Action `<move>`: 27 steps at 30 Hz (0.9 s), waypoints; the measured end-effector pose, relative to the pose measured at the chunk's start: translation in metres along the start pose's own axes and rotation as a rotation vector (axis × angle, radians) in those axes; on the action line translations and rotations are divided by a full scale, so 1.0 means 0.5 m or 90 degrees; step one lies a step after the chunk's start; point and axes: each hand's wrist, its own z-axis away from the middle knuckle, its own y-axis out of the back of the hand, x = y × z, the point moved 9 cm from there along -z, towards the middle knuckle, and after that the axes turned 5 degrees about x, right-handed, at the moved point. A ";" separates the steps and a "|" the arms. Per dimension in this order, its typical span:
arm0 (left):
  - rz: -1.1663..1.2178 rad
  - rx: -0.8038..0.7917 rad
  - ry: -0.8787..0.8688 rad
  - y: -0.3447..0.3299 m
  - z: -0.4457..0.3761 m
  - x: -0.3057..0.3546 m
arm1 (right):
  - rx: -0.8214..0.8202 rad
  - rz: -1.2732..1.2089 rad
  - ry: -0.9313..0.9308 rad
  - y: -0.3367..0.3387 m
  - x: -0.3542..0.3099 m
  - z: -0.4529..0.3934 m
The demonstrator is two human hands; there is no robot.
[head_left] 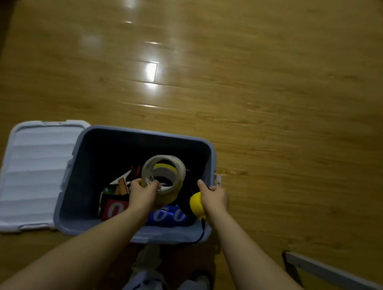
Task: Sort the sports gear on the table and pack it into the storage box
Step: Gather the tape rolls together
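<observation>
The wooden floor (243, 78) carries the storage box (130, 233) and its lid (33, 172).

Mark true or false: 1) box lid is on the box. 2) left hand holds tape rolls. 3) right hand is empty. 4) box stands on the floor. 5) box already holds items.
1) False. The lid lies on the floor beside the open storage box.
2) True. The left hand grips the tape rolls over the box.
3) False. The right hand holds a yellow object.
4) True. It stands on the wooden floor.
5) True. A red card and a blue card lie inside.
</observation>
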 end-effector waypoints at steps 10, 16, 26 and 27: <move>-0.170 -0.052 0.042 -0.015 -0.263 -0.265 | 0.035 -0.015 -0.099 -0.217 0.224 -0.208; -0.347 -0.173 -0.012 -0.073 -0.302 -0.324 | 0.009 0.019 -0.128 -0.265 0.285 -0.254; -0.308 -0.185 0.041 -0.081 -0.236 -0.275 | -0.055 0.027 -0.122 -0.241 0.262 -0.184; -0.306 -0.180 0.046 -0.076 -0.224 -0.262 | -0.057 0.017 -0.119 -0.232 0.254 -0.170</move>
